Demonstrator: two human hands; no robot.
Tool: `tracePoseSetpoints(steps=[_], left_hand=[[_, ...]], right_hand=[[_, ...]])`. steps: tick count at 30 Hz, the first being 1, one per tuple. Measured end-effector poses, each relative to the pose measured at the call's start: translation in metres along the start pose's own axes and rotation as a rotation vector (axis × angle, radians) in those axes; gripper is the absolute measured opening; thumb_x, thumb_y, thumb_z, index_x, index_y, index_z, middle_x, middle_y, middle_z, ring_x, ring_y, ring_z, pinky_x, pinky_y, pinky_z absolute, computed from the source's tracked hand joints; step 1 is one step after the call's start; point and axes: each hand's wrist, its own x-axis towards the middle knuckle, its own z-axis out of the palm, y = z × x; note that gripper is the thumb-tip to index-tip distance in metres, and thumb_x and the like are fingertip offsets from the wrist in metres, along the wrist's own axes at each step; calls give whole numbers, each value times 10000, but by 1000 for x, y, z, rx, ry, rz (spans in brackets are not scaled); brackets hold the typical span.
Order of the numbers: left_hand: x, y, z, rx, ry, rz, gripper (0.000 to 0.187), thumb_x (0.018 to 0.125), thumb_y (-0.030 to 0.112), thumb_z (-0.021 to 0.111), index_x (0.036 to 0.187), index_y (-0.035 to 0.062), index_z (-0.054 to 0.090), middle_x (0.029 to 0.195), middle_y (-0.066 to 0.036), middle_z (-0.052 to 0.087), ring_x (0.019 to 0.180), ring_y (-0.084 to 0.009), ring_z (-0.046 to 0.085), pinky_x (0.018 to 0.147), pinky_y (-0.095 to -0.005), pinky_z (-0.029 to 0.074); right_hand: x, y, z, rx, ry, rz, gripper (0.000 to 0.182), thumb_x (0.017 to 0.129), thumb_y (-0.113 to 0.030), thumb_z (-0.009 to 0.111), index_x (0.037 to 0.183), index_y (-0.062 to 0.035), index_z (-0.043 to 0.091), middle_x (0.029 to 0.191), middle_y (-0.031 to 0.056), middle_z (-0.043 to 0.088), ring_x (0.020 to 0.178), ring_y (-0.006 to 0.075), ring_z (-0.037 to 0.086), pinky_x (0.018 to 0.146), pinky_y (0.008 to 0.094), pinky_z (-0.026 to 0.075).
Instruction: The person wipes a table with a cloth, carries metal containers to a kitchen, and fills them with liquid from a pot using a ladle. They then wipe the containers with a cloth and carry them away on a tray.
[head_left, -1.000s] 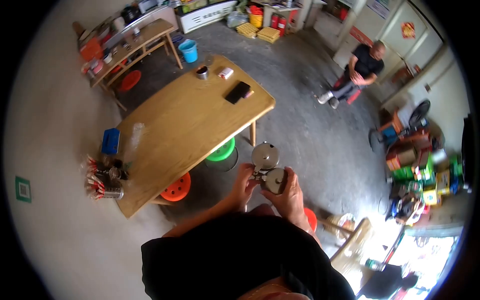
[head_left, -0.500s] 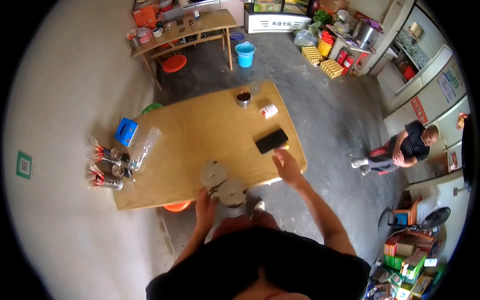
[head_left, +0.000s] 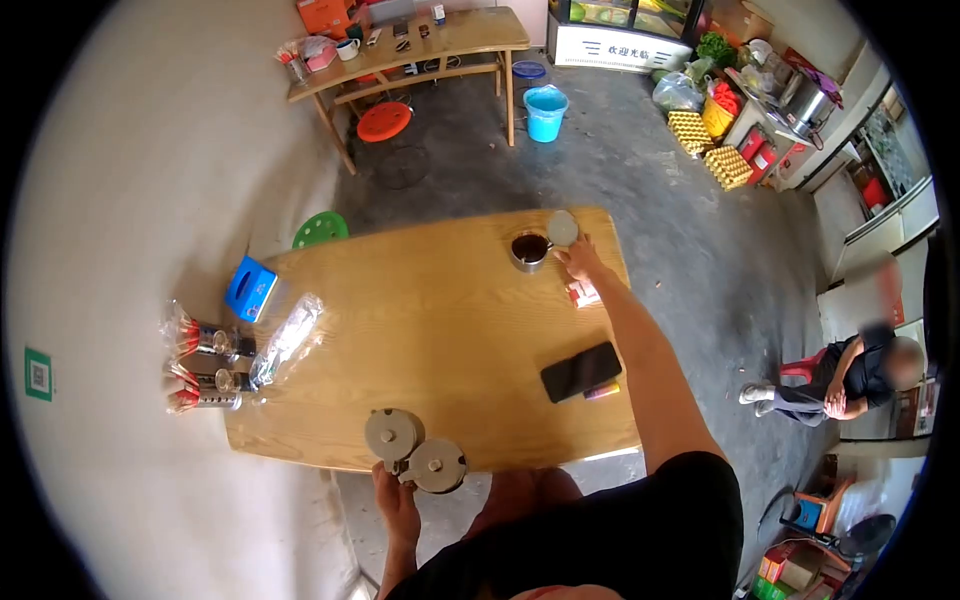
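Observation:
My left hand [head_left: 397, 508] is closed on the handles of two round metal pots with lids, a left pot [head_left: 391, 434] and a right pot [head_left: 437, 465], side by side at the table's near edge. My right hand [head_left: 580, 261] reaches to the far right corner, fingers apart. Its fingertips are right at a round grey lid [head_left: 562, 229]. Beside the lid stands an open metal pot [head_left: 529, 252] with dark contents and a utensil in it. Partly under my right wrist lies a red-and-white packet [head_left: 582, 293]. A black phone [head_left: 581, 372] and a small colourful lighter-like item [head_left: 603, 390] lie nearer.
Along the wooden table's [head_left: 430, 320] left side are a blue tissue box [head_left: 251, 290], clear plastic wrapping [head_left: 290, 340] and chopstick holders [head_left: 208, 338]. A green stool [head_left: 321, 230] stands behind. A person [head_left: 860, 375] sits at the right. A blue bucket [head_left: 545, 113] stands on the floor beyond.
My right hand has moved from beside the phone to the lid at the far corner. My left hand still holds the two lidded pots, now over the table's near edge. The view has shifted.

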Motion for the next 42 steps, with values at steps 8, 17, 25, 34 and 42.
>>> tracePoseSetpoints(steps=[8, 17, 25, 34, 42], left_hand=[[20, 20, 59, -171, 21, -47, 337, 936, -69, 389, 1258, -1, 463, 1168, -32, 450, 1034, -123, 506, 824, -226, 446], [53, 71, 202, -97, -96, 67, 402, 883, -101, 362, 1263, -1, 443, 1123, -43, 462, 1005, -122, 501, 789, -223, 452], [67, 111, 466, -186, -368, 119, 503, 863, -109, 428, 1358, -25, 397, 1311, -122, 487, 1221, -202, 469, 1020, -315, 376], [49, 192, 751, -91, -825, 304, 409, 851, -67, 492, 1259, -41, 471, 1290, -178, 448, 1206, -294, 454, 1043, -358, 352], [85, 225, 977, -117, -1132, 284, 254, 952, -63, 402, 1177, -23, 515, 1217, -73, 410, 1138, -174, 518, 917, -274, 478]], right_hand=[[-5, 3, -1, 768, -375, 183, 373, 868, -197, 698, 1193, -31, 620, 1133, 166, 669, 1074, 249, 601, 926, 366, 464], [-77, 110, -68, 1448, -278, 157, 416, 822, -252, 783, 1149, -41, 637, 1126, 74, 669, 1032, 188, 608, 911, 335, 483], [-343, 279, -230, 1468, 128, 492, 388, 828, -84, 741, 1187, -46, 597, 1160, 101, 643, 1078, 184, 607, 944, 328, 480], [-506, 398, -322, 889, 524, 1024, 223, 874, -17, 620, 1094, -5, 652, 1001, 95, 696, 958, 167, 650, 831, 303, 516], [-416, 549, -355, 1114, 1106, 1169, 164, 861, -30, 617, 1011, 3, 673, 917, 79, 697, 868, 170, 639, 796, 317, 506]])
